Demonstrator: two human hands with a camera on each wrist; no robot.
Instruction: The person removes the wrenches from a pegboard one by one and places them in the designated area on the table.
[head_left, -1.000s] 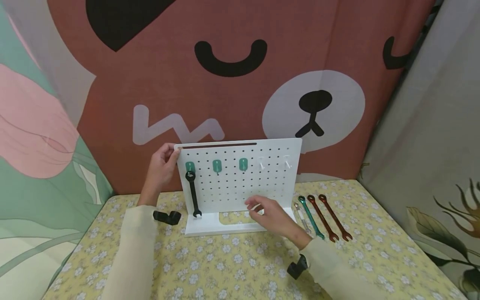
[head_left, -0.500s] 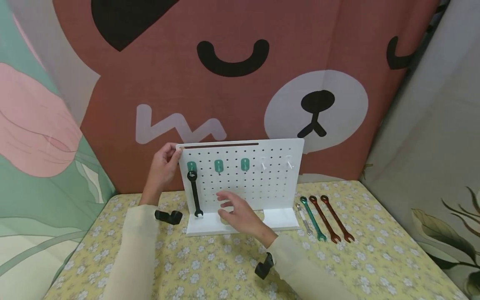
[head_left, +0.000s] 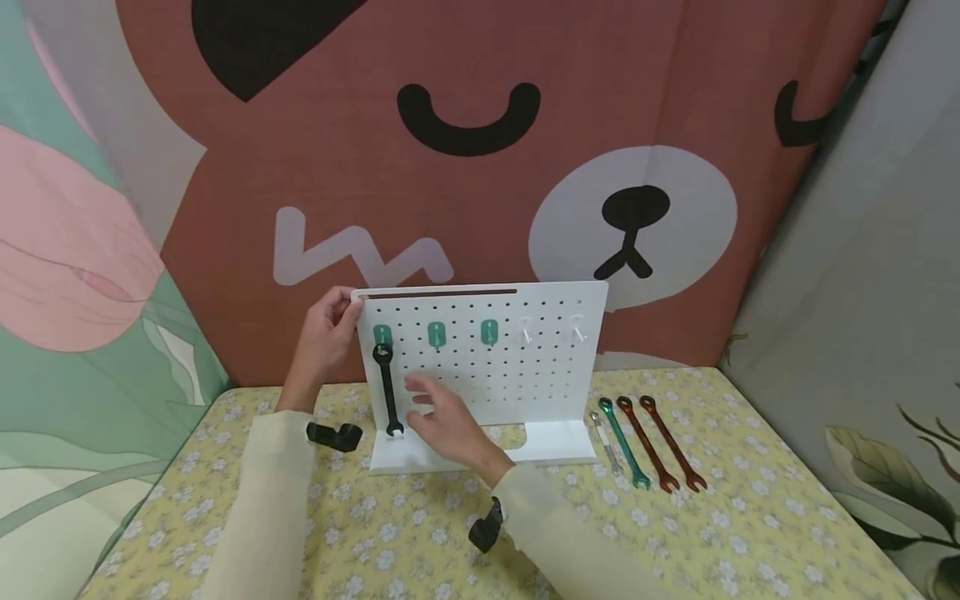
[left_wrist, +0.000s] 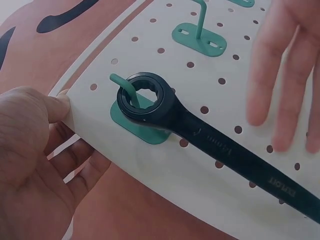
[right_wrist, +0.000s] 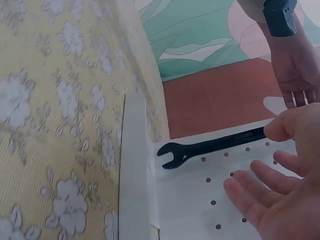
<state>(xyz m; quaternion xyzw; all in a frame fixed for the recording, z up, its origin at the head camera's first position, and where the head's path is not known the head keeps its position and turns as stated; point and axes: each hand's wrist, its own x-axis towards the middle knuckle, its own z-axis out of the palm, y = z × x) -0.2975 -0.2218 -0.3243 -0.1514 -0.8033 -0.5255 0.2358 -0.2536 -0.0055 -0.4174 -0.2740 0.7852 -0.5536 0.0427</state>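
Note:
A white pegboard [head_left: 465, 375] stands upright on its base. My left hand [head_left: 324, 333] pinches its upper left edge between thumb and fingers. From the leftmost green hook [left_wrist: 125, 85] a black combination wrench [left_wrist: 215, 135] hangs by its ring end, its open jaw down near the base. My right hand [head_left: 450, 421] is just right of that wrench, in front of the board, fingers spread and holding nothing. In the right wrist view the thumb [right_wrist: 282, 125] overlaps the wrench's handle.
Two more green hooks [head_left: 437, 334] and two clear hooks [head_left: 576, 329] sit along the board. On the flowered tablecloth [head_left: 420, 533] to its right lie a small silver wrench [head_left: 606, 442], a green wrench [head_left: 624, 443] and two reddish wrenches [head_left: 673, 446]. A printed curtain [head_left: 480, 208] hangs behind.
My right hand has moved left across the front of the pegboard, from its right half to beside the hanging black wrench. My left hand keeps its grip on the board's edge.

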